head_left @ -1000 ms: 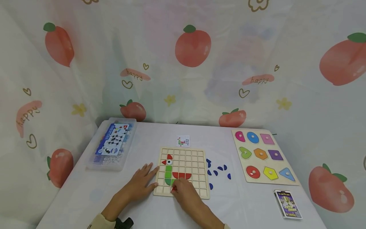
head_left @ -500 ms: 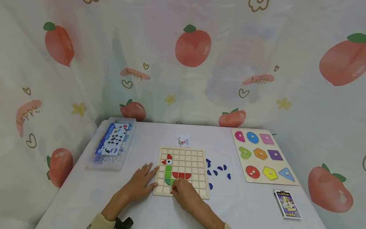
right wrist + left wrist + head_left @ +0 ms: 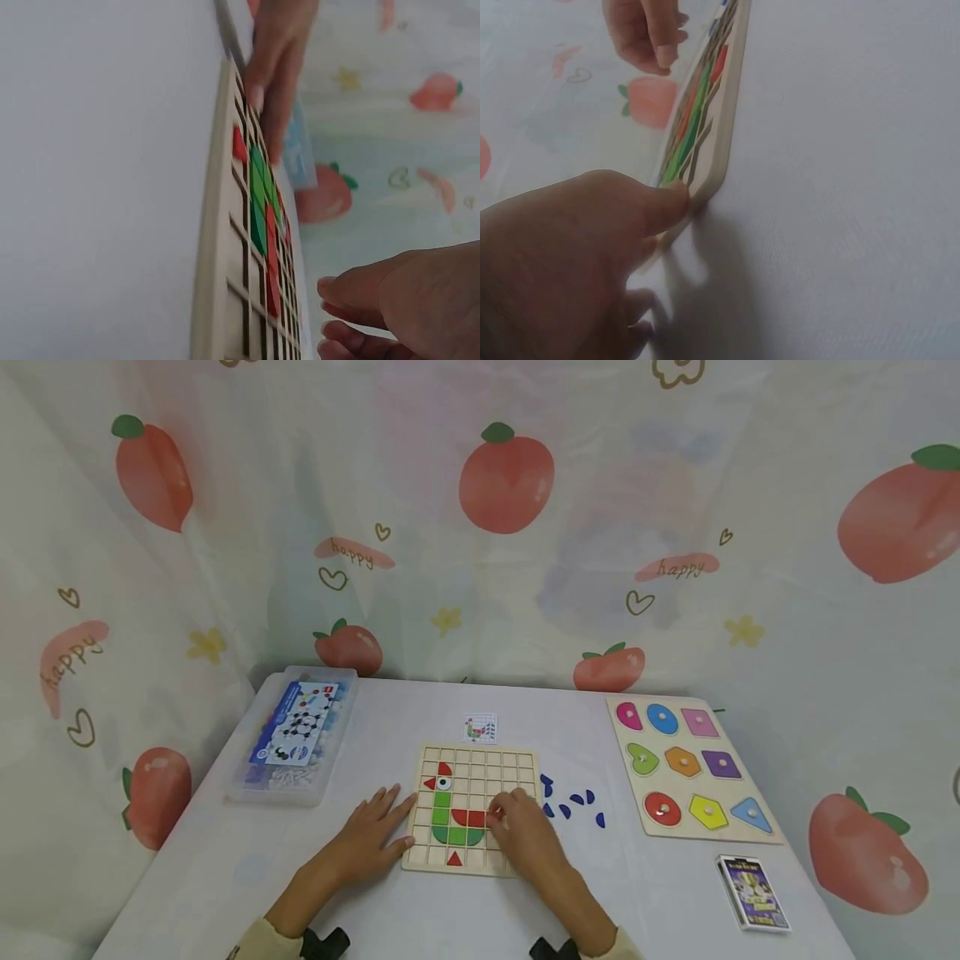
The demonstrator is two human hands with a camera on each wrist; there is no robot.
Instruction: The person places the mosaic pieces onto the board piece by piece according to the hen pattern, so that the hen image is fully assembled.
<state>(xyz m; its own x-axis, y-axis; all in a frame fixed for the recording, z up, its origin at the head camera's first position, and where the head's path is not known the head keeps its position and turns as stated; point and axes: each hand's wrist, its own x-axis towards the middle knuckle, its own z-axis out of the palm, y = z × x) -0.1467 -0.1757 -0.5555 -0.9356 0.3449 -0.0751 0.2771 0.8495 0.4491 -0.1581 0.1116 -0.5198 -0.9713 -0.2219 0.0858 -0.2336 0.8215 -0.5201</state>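
Observation:
A wooden grid board (image 3: 517, 768) lies on the table, with a bird-like figure of red and green pieces and an eye piece set in its cells. A red triangle (image 3: 454, 859) sits in the bottom row below the green pieces (image 3: 457, 836). My left hand (image 3: 369, 829) rests at the board's left side, fingers spread; in the left wrist view its thumb (image 3: 666, 208) touches the board's corner. Over the board's right part hovers my right hand (image 3: 527, 832), fingers loosely bent, covering some cells and part of the red row (image 3: 469, 817). No piece shows between its fingers (image 3: 351, 296).
Several blue half-round pieces (image 3: 577, 799) lie right of the board. A small pattern card (image 3: 480, 728) is behind it. A clear plastic case (image 3: 292, 739) stands at the left. On the right are a shape puzzle board (image 3: 723, 827) and a card pack (image 3: 753, 893).
My right hand has left the red triangle at the bottom row and moved up and right. The triangle and a rounded green piece are uncovered. My left hand has stayed put.

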